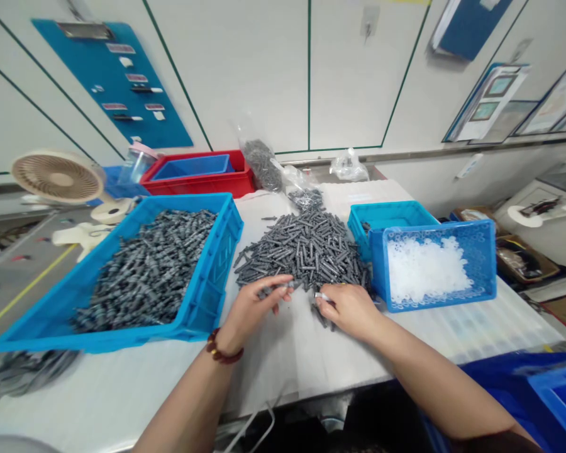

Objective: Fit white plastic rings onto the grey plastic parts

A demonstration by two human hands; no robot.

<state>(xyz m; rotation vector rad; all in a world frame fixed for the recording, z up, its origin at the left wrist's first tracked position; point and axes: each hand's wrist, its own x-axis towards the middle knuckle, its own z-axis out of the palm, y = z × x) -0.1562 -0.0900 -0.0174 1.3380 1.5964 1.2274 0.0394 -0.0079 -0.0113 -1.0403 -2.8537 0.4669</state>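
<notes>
My left hand (259, 303), with a beaded bracelet (223, 347) at the wrist, is closed around grey parts at the near edge of a heap of grey plastic parts (306, 248). To its right, my right hand (346, 307) pinches a small piece at the same edge; the piece is too small to name. The hands are a short way apart. On the left a large blue crate (212, 270) holds many grey parts. A tilted blue box (487, 264) of small white rings (424, 267) stands right of the heap.
Behind the tilted box is another blue bin (391, 214). Plastic bags of parts (263, 165) and a red crate (195, 187) stand at the back. A beige fan (59, 177) is at the far left. The white table (287, 365) runs beneath everything.
</notes>
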